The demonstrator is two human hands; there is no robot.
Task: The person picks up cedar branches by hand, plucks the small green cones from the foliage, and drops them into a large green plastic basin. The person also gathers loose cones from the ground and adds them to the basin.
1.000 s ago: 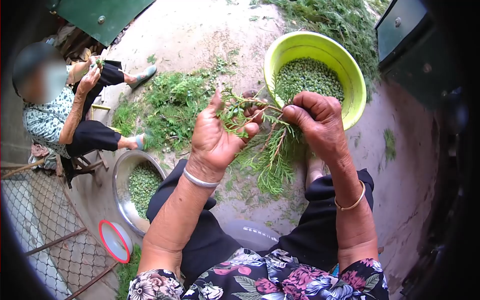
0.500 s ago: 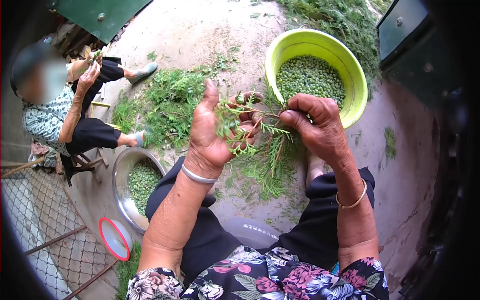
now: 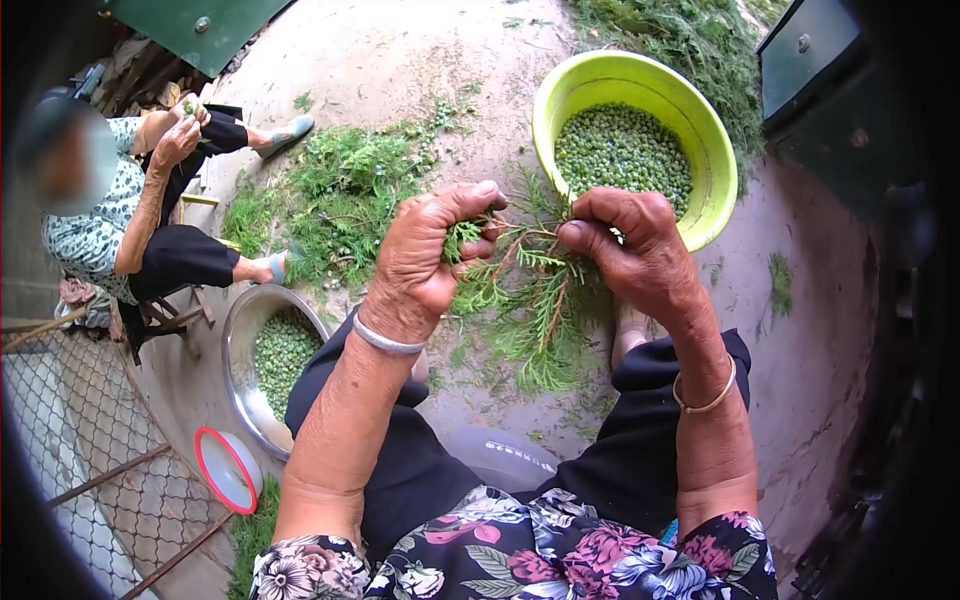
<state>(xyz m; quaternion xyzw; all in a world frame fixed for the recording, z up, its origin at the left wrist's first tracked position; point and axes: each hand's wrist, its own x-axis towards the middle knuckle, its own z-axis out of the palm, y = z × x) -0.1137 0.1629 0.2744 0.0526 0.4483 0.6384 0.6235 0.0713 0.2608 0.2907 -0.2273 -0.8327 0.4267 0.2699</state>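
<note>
Between my two hands hangs a feathery green sprig (image 3: 545, 300) with reddish-brown stems. My right hand (image 3: 635, 240) pinches its stem between thumb and forefinger, near the rim of a yellow-green basin (image 3: 715, 150). Many small green berries (image 3: 625, 150) lie in that basin. My left hand (image 3: 430, 245), with a silvery bangle at the wrist, is curled around the sprig's left part, and a bit of green foliage pokes out between thumb and fingers. Whatever else its fingers cover is hidden.
A metal basin (image 3: 235, 350) of green berries stands left of my legs, near a red-rimmed bowl (image 3: 230, 470). Cut greenery (image 3: 345, 190) lies on the ground ahead, with more behind the yellow-green basin. At the left another person (image 3: 90, 230) sits, hands together. Wire mesh (image 3: 90, 440) fills the lower left.
My left hand was open with palm up beside the sprig; its fingers have now closed round the foliage. My right hand has kept its pinch in nearly the same place.
</note>
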